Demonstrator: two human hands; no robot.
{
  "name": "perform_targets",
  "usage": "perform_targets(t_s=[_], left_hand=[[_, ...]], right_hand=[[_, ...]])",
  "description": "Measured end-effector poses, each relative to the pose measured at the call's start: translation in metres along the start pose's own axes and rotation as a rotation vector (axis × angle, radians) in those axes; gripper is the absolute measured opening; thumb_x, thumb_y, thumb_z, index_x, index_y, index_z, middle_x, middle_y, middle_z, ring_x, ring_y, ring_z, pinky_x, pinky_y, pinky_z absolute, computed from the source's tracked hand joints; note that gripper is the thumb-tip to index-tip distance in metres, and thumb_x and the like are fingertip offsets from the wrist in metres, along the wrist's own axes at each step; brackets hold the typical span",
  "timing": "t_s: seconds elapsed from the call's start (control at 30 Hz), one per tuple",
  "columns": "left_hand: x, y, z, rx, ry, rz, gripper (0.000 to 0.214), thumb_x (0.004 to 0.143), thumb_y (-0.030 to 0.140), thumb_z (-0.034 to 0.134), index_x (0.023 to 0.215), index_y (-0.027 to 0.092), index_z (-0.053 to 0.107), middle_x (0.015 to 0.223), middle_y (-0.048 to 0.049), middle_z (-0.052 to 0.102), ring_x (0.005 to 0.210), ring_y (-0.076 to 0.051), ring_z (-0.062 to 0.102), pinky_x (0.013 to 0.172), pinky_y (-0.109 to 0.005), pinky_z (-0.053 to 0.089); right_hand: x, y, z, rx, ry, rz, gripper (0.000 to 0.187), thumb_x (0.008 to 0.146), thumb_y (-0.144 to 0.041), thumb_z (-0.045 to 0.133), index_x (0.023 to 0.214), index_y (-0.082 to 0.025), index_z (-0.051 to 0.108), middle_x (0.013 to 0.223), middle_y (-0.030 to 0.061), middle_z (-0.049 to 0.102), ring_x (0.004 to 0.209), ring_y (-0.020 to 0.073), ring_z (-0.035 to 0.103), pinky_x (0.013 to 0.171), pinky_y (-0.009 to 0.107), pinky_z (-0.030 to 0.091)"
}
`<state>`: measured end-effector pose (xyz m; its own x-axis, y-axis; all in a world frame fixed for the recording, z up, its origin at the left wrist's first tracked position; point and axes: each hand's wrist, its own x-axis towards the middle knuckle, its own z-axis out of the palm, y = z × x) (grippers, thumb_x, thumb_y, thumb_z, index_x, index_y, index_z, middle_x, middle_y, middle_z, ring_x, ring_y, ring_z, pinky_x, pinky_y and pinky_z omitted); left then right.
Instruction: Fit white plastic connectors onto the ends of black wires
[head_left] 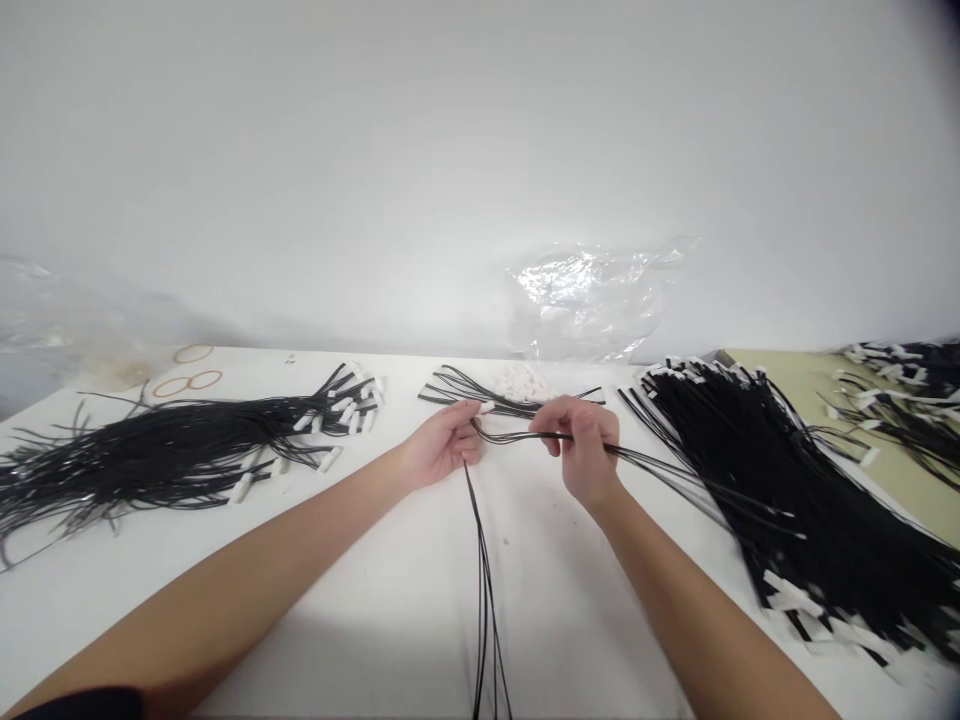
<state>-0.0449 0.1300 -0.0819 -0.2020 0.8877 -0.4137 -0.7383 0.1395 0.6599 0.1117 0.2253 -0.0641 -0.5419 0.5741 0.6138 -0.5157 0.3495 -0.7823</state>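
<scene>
My left hand (444,445), fingers closed in a pinch, grips black wires near a small white connector (487,407) at its fingertips. Some of these wires (484,570) hang down from it toward the front edge of the table. Other black wires (506,438) run across to my right hand (583,447), whose thumb and fingers are closed on them. Their loose ends (697,475) trail out past that hand to the right. Just behind both hands lies a short bunch of black wires (450,380), partly covered by my fingers.
Small white connectors (523,381) are heaped at the back under a clear plastic bag (592,300). A wire bundle with white connectors (217,440) spreads at left, near rubber bands (187,383). A thick stack of black wires (810,490) fills the right; more wires (907,400) lie beyond.
</scene>
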Motion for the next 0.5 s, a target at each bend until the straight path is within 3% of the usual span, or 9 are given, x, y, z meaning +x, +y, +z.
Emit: perform_targets(t_s=[0.07,0.1,0.2,0.3,0.5], left_hand=[[0.0,0.0,0.0,-0.011,0.0,-0.002,0.023,0.072,0.026,0.068,0.073,0.015,0.047,0.053,0.0066,0.032,0.04,-0.003,0.029,0.04,-0.017,0.024],[0.001,0.0,0.0,-0.019,-0.006,-0.004,0.023,0.072,0.026,0.068,0.072,0.015,0.047,0.053,0.0065,0.032,0.04,-0.003,0.029,0.041,-0.017,0.025],[0.0,0.001,0.001,-0.03,-0.011,-0.01,0.022,0.073,0.026,0.067,0.073,0.015,0.048,0.053,0.0063,0.032,0.04,-0.003,0.029,0.041,-0.017,0.027],[-0.001,0.0,0.002,-0.018,0.0,-0.003,0.022,0.073,0.027,0.067,0.074,0.015,0.049,0.053,0.0062,0.033,0.04,-0.003,0.029,0.041,-0.017,0.028],[-0.001,-0.002,0.001,0.053,-0.016,0.046,0.023,0.071,0.028,0.069,0.077,0.016,0.05,0.053,0.0073,0.029,0.041,-0.003,0.028,0.041,-0.017,0.028]], right_hand=[[0.002,-0.009,-0.004,0.028,0.026,0.011,0.042,0.084,-0.048,0.046,0.062,-0.016,0.061,0.051,0.0001,0.048,0.042,0.0062,0.036,0.041,0.022,0.028],[0.003,-0.015,-0.006,0.015,-0.022,0.013,0.036,0.081,-0.045,0.053,0.062,-0.016,0.06,0.052,-0.0001,0.048,0.044,0.0064,0.038,0.043,0.022,0.031],[0.007,-0.03,-0.01,-0.078,-0.336,0.061,0.018,0.066,-0.03,0.072,0.076,-0.018,0.063,0.06,-0.0019,0.052,0.053,0.007,0.044,0.051,0.022,0.038],[0.009,-0.032,-0.011,-0.311,-0.555,0.083,0.033,0.063,-0.021,0.073,0.095,-0.023,0.062,0.066,-0.004,0.054,0.057,0.0058,0.044,0.052,0.019,0.038],[-0.001,-0.003,-0.007,-0.945,-0.557,-0.135,0.019,0.077,-0.015,0.056,0.091,-0.026,0.062,0.081,-0.005,0.061,0.061,0.0039,0.048,0.054,0.017,0.032]])
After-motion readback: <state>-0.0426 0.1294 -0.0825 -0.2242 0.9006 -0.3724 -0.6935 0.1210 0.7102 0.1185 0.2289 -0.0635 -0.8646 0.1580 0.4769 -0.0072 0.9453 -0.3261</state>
